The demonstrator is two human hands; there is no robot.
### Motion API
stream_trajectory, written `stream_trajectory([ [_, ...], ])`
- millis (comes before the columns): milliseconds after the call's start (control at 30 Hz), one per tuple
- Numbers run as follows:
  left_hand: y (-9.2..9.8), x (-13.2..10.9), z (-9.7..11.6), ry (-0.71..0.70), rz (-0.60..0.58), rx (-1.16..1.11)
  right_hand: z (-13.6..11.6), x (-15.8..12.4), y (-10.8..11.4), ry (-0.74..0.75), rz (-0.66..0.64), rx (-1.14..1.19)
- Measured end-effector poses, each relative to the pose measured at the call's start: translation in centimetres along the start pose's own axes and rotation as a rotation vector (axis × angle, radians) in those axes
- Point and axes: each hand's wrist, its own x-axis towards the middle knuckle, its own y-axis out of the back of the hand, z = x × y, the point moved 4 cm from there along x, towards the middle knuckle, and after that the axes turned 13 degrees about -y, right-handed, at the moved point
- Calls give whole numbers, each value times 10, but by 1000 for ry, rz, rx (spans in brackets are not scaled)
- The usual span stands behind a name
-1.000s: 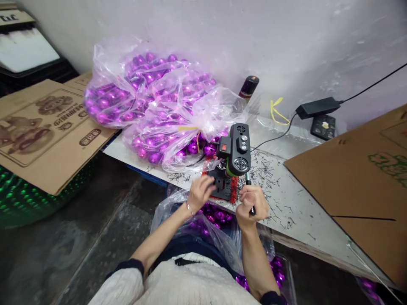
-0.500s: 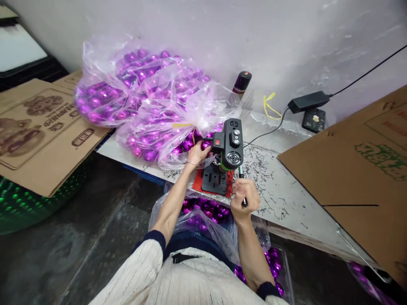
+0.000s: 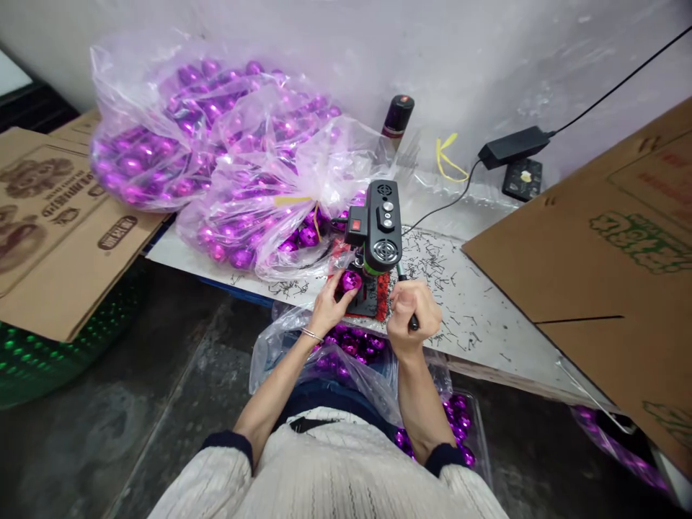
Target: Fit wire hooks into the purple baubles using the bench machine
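Between the thumb and fingers of my left hand [image 3: 329, 303] is a shiny purple ball [image 3: 351, 281], held at the left side of a small black bench press [image 3: 383, 223]. The press has round vents, knobs and a red switch on top, and its slotted base plate [image 3: 363, 299] rests on a red mat [image 3: 383, 288]. My right hand [image 3: 414, 311] is wrapped round the press's lever handle [image 3: 414, 322], to the right of the base. Below the table edge, an open plastic bag with more purple balls [image 3: 354, 344] lies at my lap.
Clear bags of purple balls [image 3: 243, 144] fill the table's left side. Small dark scraps [image 3: 448, 288] litter the tabletop. A spray can [image 3: 398, 119], a yellow tie [image 3: 450, 160] and a power adapter [image 3: 516, 146] are along the wall. Cardboard boxes [image 3: 605, 238] flank both sides.
My left hand has come back toward me from beside the bag and now shows a purple ball at the base plate. My right hand stays on the lever. The whole view has shifted slightly.
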Motion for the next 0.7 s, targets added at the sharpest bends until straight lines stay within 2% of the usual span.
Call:
stream_trajectory([
  [167, -8, 10, -5, -113, -35, 142, -3, 1, 1, 17, -18, -14],
  [433, -11, 10, -6, -225, -49, 142, -6, 2, 2, 43, -28, -10],
  [567, -4, 8, -7, -188, -76, 93, -2, -1, 2, 47, -41, -29],
  [700, 9, 5, -12, -47, -12, -39, -1, -2, 2, 51, -45, -52],
])
